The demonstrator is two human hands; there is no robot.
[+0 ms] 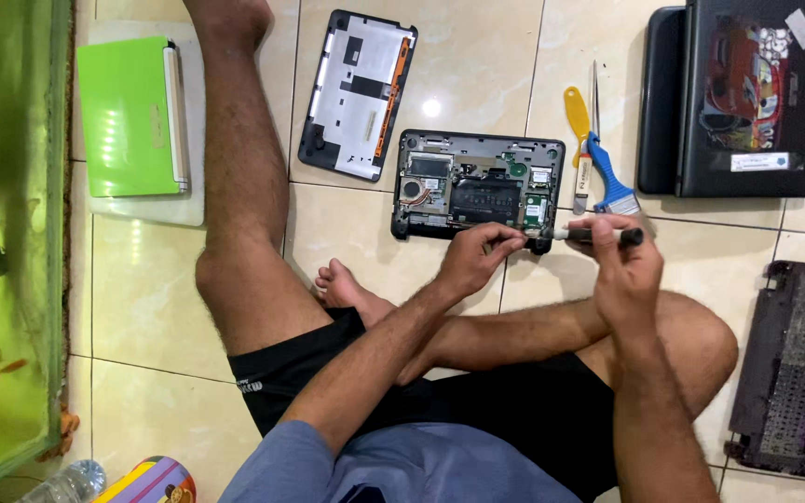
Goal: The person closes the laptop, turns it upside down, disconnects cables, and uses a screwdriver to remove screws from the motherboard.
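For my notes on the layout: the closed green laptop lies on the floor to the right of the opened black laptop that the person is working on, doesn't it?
Not quite: the head view shows the closed green laptop lying to the left of the opened black laptop, beyond the person's outstretched leg. The rest holds: both hands are at the black laptop's near edge.

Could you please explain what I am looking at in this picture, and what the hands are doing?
This is a single view from a camera worn on a person's head, looking down at their own lap as they sit on a tiled floor. In front lies an opened small laptop with its circuit board showing. The left hand pinches its front edge; the right hand holds a dark screwdriver level, tip toward the same corner. Nearby lie a removed bottom cover, a green laptop, a blue-handled brush, a yellow pry tool, a black laptop and a keyboard part.
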